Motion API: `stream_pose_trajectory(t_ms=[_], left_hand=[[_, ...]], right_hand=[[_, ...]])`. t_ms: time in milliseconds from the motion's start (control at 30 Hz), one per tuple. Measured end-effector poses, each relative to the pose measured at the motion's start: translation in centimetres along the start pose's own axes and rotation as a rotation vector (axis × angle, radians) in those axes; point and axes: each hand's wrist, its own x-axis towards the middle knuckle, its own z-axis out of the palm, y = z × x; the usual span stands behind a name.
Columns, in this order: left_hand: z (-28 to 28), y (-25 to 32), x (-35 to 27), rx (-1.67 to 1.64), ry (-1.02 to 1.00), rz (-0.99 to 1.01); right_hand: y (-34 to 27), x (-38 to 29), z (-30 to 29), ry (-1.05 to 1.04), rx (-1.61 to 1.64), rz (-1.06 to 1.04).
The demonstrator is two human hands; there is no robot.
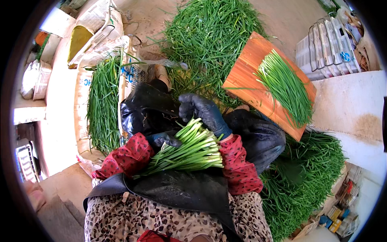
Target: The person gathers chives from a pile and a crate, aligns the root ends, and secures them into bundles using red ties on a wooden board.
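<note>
A bunch of green garlic chives (193,148) lies across my lap on a black apron (181,187), its pale cut ends pointing right and up. My left hand (164,140), in a dark coated glove, grips the bunch from its left side, thumb on top. Just above the pale ends is my right hand (198,109), gloved too, with its fingers curled; whether anything is between them I cannot tell. To the right a wooden board (242,78) bears another bundle of chives (285,87), laid neatly with the pale ends towards the upper left.
A large loose heap of chives (211,39) covers the floor ahead. At left stands a plastic crate (83,121) holding more chives (104,106). Another pile (305,181) is at lower right. White crates (323,48) with metal handles stand at upper right, beside a low pale wall (347,103).
</note>
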Motion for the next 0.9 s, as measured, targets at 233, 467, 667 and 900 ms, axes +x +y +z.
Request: stream_pose_trajectory(t_ms=[233, 467, 667, 900], left_hand=[[-4.1, -5.4, -3.0, -0.107, 0.015, 0.087], [2.6, -1.4, -5.5, -0.241, 0.047, 0.186], [2.7, -1.4, -7.0, -0.316, 0.100, 0.252], [3.5, -1.0, -8.5, -0.421, 0.144, 0.366]], right_hand=[[-4.0, -7.1, -0.9, 0.066, -0.304, 0.203], [1.5, -6.4, 0.1, 0.040, -0.428, -0.032], [-3.5, -1.4, -4.2, 0.338, -0.306, -0.126], [-10.5, 1.5, -2.0, 0.276, -0.827, -0.500]])
